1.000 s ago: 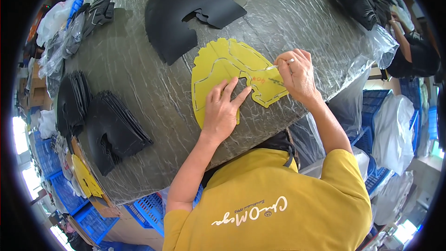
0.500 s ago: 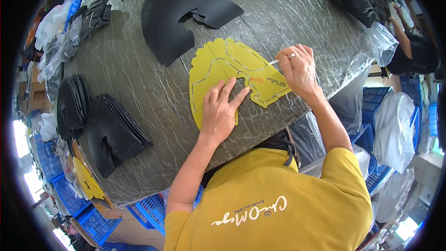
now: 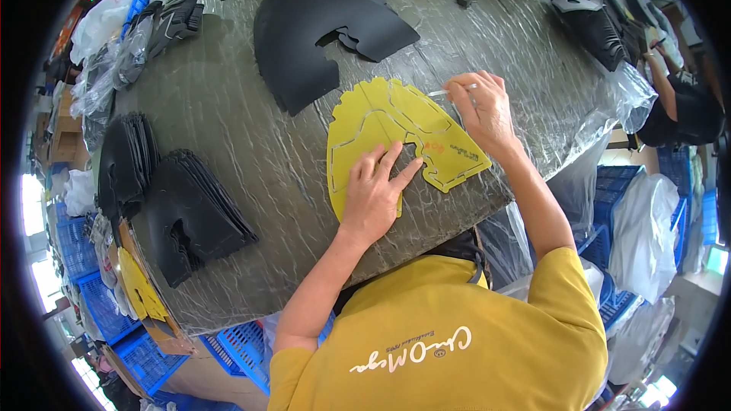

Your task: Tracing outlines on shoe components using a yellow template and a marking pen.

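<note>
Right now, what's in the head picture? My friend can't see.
A person's left hand rests on a yellow slotted sheet on a table; the right hand holds a thin white tool near its edge. Black curved material lies beyond, black stacks at left.

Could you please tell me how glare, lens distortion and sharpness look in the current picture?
Head view: pale reflections streak the wrinkled film on the table; head view: a bright patch at the left rim is blown out; head view: fisheye corners are black; head view: the yellow template and left hand look fairly sharp.
</note>
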Available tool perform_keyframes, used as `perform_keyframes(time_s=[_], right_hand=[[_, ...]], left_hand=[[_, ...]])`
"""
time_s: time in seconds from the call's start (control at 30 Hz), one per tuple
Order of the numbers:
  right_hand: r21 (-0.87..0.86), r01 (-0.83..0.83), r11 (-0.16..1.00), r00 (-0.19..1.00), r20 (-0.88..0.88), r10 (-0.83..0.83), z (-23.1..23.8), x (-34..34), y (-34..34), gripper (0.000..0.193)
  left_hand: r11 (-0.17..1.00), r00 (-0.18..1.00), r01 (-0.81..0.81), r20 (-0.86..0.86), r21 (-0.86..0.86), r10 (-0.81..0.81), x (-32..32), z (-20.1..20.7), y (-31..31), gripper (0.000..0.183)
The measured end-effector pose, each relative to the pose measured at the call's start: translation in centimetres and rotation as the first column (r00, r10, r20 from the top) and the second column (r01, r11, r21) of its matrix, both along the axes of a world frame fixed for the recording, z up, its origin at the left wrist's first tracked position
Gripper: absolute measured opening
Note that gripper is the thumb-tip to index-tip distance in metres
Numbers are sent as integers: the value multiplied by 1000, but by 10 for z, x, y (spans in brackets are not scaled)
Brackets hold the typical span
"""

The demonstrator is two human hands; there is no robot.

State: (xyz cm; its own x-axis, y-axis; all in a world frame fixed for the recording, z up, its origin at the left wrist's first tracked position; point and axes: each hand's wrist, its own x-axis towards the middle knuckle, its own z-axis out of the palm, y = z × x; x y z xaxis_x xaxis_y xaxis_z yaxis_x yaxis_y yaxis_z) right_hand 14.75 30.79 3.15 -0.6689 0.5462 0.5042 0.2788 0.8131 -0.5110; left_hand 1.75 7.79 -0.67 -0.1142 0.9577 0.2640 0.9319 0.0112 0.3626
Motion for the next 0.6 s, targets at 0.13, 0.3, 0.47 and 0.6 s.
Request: perform_keyframes(time_s=[0.13, 0.3, 0.47, 0.6], right_hand=[[16, -48, 999, 999, 7, 48, -8, -18, 4, 11], [28, -39, 999, 999, 29, 38, -14, -25, 3, 10], [47, -37, 998, 999, 39, 35, -11, -25, 1, 10], [37, -33, 999, 999, 23, 32, -15, -23, 1, 9]], left_hand=[[1000, 1000, 3, 5, 8, -3, 0, 0, 1, 54], [1000, 1000, 2, -2, 7, -2, 1, 0, 1, 53], [1000, 1000, -11, 6, -9, 11, 1, 0, 0, 53], [1000, 1000, -6, 3, -4, 6, 1, -1, 0, 54]])
